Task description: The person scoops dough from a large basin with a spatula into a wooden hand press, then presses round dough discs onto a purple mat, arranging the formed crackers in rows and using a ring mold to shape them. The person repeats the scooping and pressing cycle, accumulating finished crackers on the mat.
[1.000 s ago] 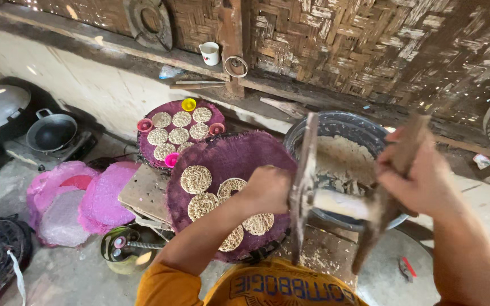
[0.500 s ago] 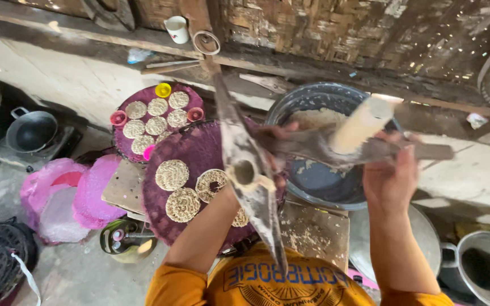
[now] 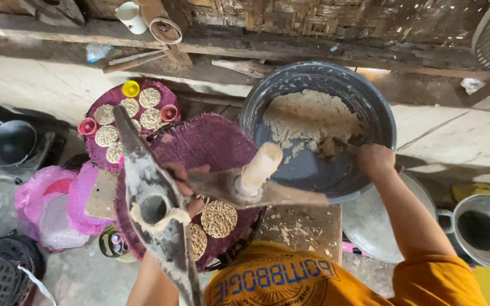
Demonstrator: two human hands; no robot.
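Right hand (image 3: 374, 160) moved off hinged wooden dough press (image 3: 160, 209) into dark round basin (image 3: 381, 113), fingers in pale crumbly dough (image 3: 307, 122), grip unclear; left hand (image 3: 184, 177) clasps press, centre frame.

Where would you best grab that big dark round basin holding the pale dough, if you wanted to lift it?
Probably by the rim of the big dark round basin, one hand on each side, coming from above. It is wide and deep with no visible handles, and the right hand is reaching inside to the pale dough.

Floury wooden press (image 3: 199, 192) open; dough (image 3: 307, 122) in basin (image 3: 381, 113)
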